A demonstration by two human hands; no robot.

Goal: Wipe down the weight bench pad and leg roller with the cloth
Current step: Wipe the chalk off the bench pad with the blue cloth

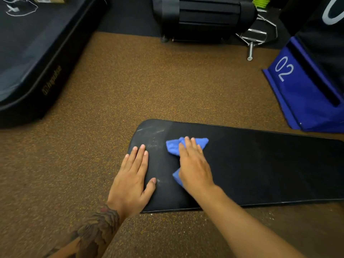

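Observation:
The black weight bench pad (260,164) runs from the centre to the right edge, its rounded left end showing pale smudges. A crumpled blue cloth (172,148) lies on that end. My right hand (194,164) presses flat on top of the cloth, fingers together and pointing away from me. My left hand (133,175) rests flat and bare on the pad's left end, fingers spread, beside the cloth but not touching it. No leg roller is in view.
Brown speckled floor (130,86) surrounds the bench. A large black padded platform (31,58) fills the upper left. Black equipment (204,17) and metal handles (255,38) stand at the back. A blue box marked 02 (301,86) sits at the right.

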